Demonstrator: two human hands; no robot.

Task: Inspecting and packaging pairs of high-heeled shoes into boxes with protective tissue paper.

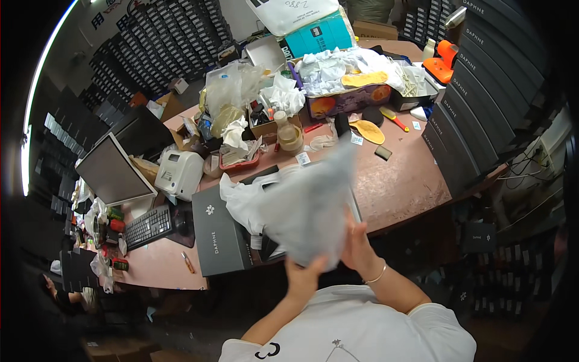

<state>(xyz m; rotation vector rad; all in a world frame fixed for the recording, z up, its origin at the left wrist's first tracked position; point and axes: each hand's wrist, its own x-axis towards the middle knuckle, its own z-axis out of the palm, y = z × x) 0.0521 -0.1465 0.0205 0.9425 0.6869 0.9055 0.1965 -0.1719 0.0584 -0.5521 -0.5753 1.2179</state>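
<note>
L hand (pixel 303 279) fingers clamped on low edge of blurred whitish bundle (pixel 309 208); R hand (pixel 360 247) at its R side, fingers part-hidden, can't tell grip; dk grey box (pixel 218 244) on table (pixel 401 190).

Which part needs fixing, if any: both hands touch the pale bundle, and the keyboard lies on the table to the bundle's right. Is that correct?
Not quite: the head view shows the keyboard on the table to the bundle's left. The left hand and right hand do touch the pale bundle.
</note>
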